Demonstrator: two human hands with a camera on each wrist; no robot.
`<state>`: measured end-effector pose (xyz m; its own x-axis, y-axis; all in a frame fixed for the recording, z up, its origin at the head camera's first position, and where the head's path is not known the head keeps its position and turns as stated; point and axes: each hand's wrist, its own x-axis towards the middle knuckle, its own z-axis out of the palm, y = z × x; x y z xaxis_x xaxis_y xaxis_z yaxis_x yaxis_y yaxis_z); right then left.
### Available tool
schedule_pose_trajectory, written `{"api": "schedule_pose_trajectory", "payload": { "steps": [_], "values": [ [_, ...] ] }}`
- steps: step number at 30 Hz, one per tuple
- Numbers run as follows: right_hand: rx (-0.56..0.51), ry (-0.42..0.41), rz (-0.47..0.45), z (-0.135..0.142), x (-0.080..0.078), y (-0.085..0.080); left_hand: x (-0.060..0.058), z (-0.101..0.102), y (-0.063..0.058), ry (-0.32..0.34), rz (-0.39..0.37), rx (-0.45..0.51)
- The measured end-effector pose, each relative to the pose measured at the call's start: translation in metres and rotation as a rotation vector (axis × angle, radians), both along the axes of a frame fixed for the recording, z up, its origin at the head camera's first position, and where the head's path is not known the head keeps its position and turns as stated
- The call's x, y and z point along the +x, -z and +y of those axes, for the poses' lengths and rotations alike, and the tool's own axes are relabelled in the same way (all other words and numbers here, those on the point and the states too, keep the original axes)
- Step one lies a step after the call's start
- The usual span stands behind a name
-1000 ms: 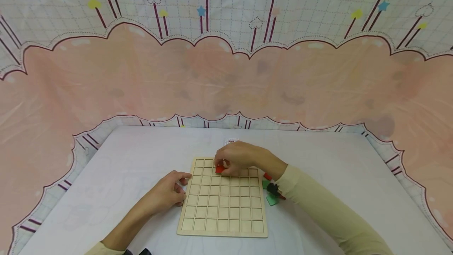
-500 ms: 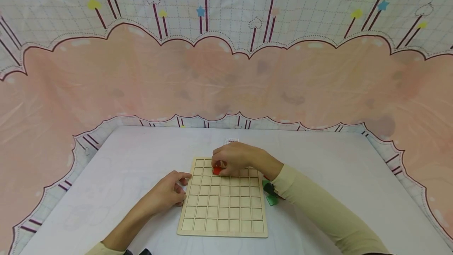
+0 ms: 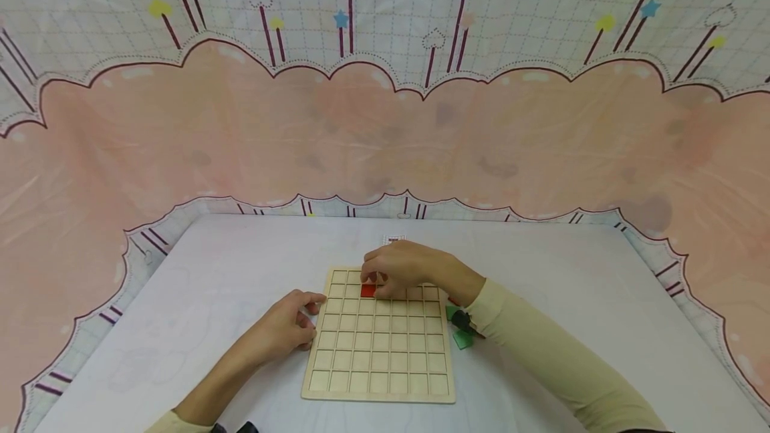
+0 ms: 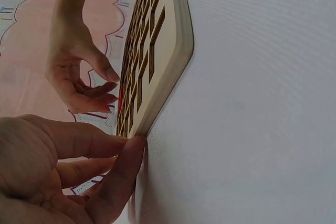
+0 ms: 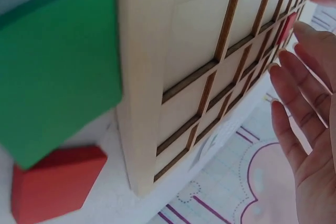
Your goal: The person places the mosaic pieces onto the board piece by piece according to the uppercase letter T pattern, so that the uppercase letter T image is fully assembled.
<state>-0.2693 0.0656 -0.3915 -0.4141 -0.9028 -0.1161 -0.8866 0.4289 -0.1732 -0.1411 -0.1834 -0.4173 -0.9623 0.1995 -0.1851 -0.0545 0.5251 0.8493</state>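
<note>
A pale wooden grid board (image 3: 381, 394) lies flat on the white table. One red square tile (image 3: 367, 291) sits in a cell of its second row from the far edge, third from the left. Over it is my right hand (image 3: 400, 266), thumb and fingertips close about the tile; in the right wrist view the thumb (image 5: 307, 34) is right at it and the fingers spread loosely. My left hand (image 3: 278, 328) rests at the board's left edge, index finger and thumb tips touching it. In the left wrist view these fingertips (image 4: 134, 153) meet the board's side.
Beside the board's right edge lie green tiles (image 3: 462, 340) and a red tile (image 5: 58, 182), partly hidden by the right sleeve and a dark wrist device (image 3: 464, 323). A small printed grid card (image 3: 394, 238) lies beyond the board. A patterned cloth (image 3: 385, 146) hangs behind the table.
My right hand has shifted slightly left with the red tile, which was tilted between the fingertips and now lies flat in the cell. The left hand and board have stayed put.
</note>
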Motion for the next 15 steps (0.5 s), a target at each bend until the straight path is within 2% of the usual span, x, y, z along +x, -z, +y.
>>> {"api": "schedule_pose_trajectory", "payload": {
  "steps": [10, 15],
  "values": [
    [-0.081, 0.043, -0.153, 0.023, -0.002, -0.01, 0.001, -0.002, -0.001, -0.005, -0.021, 0.019],
    [-0.137, 0.064, -0.265, 0.038, -0.002, -0.012, 0.001, -0.001, -0.001, -0.007, -0.019, 0.024]
  ]
}}
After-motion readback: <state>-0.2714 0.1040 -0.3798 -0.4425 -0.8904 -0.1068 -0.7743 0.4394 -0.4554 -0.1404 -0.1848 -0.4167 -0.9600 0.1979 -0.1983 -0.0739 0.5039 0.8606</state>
